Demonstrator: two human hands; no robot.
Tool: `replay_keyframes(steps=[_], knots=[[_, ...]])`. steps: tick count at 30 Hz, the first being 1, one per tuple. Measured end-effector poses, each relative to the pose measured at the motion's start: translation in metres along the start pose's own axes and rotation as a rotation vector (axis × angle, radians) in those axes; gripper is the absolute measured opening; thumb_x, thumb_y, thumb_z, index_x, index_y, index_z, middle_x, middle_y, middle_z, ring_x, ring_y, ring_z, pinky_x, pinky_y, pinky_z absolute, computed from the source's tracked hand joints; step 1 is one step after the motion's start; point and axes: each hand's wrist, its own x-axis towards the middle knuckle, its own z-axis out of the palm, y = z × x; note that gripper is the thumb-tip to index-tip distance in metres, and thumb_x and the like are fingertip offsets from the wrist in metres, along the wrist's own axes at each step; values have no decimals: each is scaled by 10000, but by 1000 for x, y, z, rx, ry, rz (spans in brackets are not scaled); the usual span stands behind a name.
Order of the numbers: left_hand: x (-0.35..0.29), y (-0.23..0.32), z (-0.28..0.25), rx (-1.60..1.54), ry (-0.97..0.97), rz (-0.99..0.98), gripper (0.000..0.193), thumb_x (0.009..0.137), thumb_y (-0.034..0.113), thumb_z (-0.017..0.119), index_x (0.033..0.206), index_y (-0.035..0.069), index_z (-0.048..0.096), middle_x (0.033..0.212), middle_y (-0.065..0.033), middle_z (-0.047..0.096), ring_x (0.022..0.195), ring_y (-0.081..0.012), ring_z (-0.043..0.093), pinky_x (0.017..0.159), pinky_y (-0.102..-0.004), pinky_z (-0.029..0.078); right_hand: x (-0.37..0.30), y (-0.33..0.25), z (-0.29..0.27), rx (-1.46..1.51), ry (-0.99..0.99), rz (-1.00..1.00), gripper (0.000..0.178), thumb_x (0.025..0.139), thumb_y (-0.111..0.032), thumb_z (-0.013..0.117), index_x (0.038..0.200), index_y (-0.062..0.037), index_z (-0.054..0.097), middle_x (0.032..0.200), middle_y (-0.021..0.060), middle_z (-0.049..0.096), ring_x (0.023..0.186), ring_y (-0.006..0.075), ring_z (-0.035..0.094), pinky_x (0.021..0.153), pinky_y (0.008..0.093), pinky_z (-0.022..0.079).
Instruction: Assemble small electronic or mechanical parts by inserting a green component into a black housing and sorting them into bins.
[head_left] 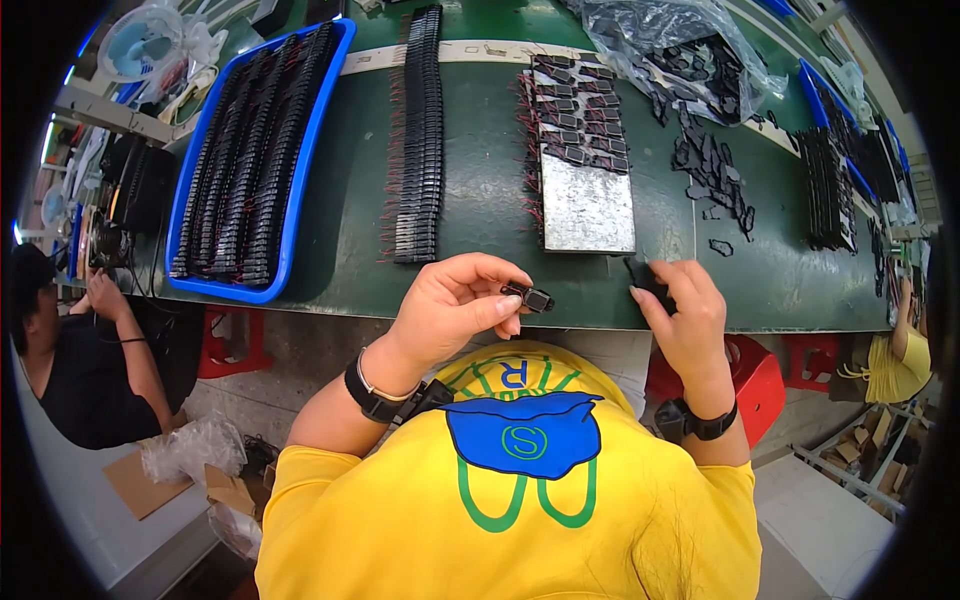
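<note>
My left hand (pixel 447 307) pinches a small black rectangular module (pixel 538 299) between thumb and fingers, just off the table's near edge. My right hand (pixel 690 312) grips a thin dark piece (pixel 642 275) at its fingertips; much of that piece is hidden by the fingers. A gap separates the two hands. Beyond them lies a silvery metal plate (pixel 588 210), its far part covered by rows of black modules (pixel 580 115) with red wires. To its right, flat black frame-like pieces (pixel 712 165) are scattered in a loose pile.
A long row of black modules (pixel 420 130) stands left of the plate. Farther left is a blue tray (pixel 268 294) packed with similar modules. A clear plastic bag (pixel 670 40) lies at the back. Co-workers sit at far left (pixel 90 360) and far right (pixel 898 350). Red stools (pixel 752 385) stand below.
</note>
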Motion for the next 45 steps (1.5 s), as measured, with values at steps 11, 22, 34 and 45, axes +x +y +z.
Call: replay_keyframes(steps=[11, 22, 34, 45], knots=[[6, -4, 21, 190, -48, -23, 233, 842, -42, 598, 1074, -47, 594, 918, -121, 656, 768, -154, 657, 688, -261, 553, 21, -48, 12, 692, -142, -29, 274, 726, -19, 739, 958, 26, 601, 865, 124, 624, 769, 193, 636, 676, 277, 516], [1, 0, 27, 430, 45, 116, 172, 837, -55, 618, 1009, -50, 628, 926, -100, 653, 784, -131, 649, 693, -244, 544, 15, -45, 19, 898, -218, 115, 171, 794, 24, 664, 953, 43, 603, 863, 103, 627, 734, 134, 620, 654, 242, 506], [8, 2, 31, 1109, 60, 643, 156, 722, -13, 727, 865, 23, 675, 811, -75, 627, 665, -185, 609, 567, -272, 476, 14, -48, 24, 913, -205, 175, 159, 805, 49, 636, 963, 45, 615, 856, 99, 629, 731, 135, 637, 640, 237, 509], [11, 5, 35, 1248, -128, 800, 253, 665, -42, 753, 890, 36, 669, 809, -79, 612, 687, -217, 607, 578, -279, 476, 15, -39, 30, 859, -179, 3, 163, 826, 67, 591, 973, 22, 645, 823, 85, 626, 706, 139, 635, 628, 233, 505]])
